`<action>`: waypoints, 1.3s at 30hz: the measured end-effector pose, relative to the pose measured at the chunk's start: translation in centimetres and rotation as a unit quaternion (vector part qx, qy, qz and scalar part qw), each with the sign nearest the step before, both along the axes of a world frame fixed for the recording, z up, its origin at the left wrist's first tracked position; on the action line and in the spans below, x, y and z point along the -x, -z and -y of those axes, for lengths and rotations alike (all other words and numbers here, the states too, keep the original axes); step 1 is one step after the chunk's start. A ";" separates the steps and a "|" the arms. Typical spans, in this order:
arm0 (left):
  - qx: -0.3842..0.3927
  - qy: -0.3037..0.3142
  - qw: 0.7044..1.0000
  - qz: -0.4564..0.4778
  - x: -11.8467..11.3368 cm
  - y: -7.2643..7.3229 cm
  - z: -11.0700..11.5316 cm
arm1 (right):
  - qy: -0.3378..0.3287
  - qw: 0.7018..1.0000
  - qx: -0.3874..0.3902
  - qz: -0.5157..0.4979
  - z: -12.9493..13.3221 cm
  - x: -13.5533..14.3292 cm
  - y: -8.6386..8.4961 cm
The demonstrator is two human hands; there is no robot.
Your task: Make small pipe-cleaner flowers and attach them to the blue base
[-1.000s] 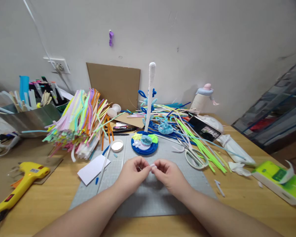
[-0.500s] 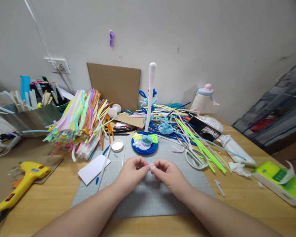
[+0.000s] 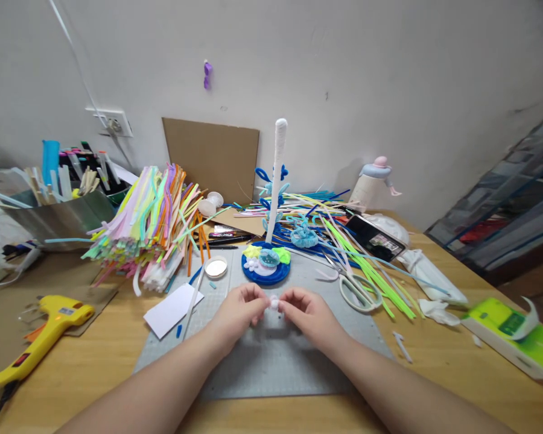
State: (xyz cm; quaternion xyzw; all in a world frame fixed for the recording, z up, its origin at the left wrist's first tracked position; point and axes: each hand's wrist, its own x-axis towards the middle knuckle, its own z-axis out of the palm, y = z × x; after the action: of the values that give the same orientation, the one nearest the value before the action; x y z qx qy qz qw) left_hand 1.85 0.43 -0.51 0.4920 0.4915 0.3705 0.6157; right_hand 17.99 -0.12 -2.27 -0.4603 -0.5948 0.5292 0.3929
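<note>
Between my two hands is a small white fuzzy piece (image 3: 274,304), seemingly curled pipe cleaner. My left hand (image 3: 241,316) pinches its left side with thumb and forefinger, while my right hand (image 3: 308,316) grips the right side the same way. Both hands hover over the grey cutting mat (image 3: 280,374). Just beyond them stands a round blue pipe-cleaner base (image 3: 266,278) bearing yellow, green, white and light blue shapes. From its back rises a white wrapped post (image 3: 278,163) with blue loops around its lower part.
Scissors (image 3: 361,292) and loose green pipe cleaners (image 3: 371,271) lie at right, near a phone (image 3: 375,236). At left are a bundle of colourful pipe cleaners (image 3: 149,223), a white card (image 3: 173,309) and a yellow glue gun (image 3: 45,334). A green box (image 3: 516,334) sits far right.
My fingers have drawn slightly apart, so more of the white piece shows between them. Both hands keep their pinch on it. The view has shifted a little.
</note>
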 end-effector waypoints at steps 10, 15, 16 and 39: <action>-0.128 -0.093 0.979 -0.128 0.8 1.3 -0.7 | 0.076 0.991 0.112 -0.026 -1.9 0.6 0.1; -0.170 -0.089 0.960 -0.206 1.7 2.2 -1.3 | 0.077 0.990 0.118 0.009 -4.8 1.7 -0.1; -0.174 -0.086 0.957 -0.214 1.7 2.2 -1.3 | 0.081 0.990 0.116 0.017 -5.3 1.9 0.0; -0.274 -0.112 0.898 -0.326 1.8 1.8 -1.7 | 0.093 0.991 0.039 0.091 -5.7 2.8 1.5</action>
State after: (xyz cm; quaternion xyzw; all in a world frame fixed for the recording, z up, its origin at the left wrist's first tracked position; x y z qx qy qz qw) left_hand 0.04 2.17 -2.36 0.6761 0.5958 0.3757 0.2163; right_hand 15.19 5.60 -3.78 -0.5751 -0.5611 0.4691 0.3665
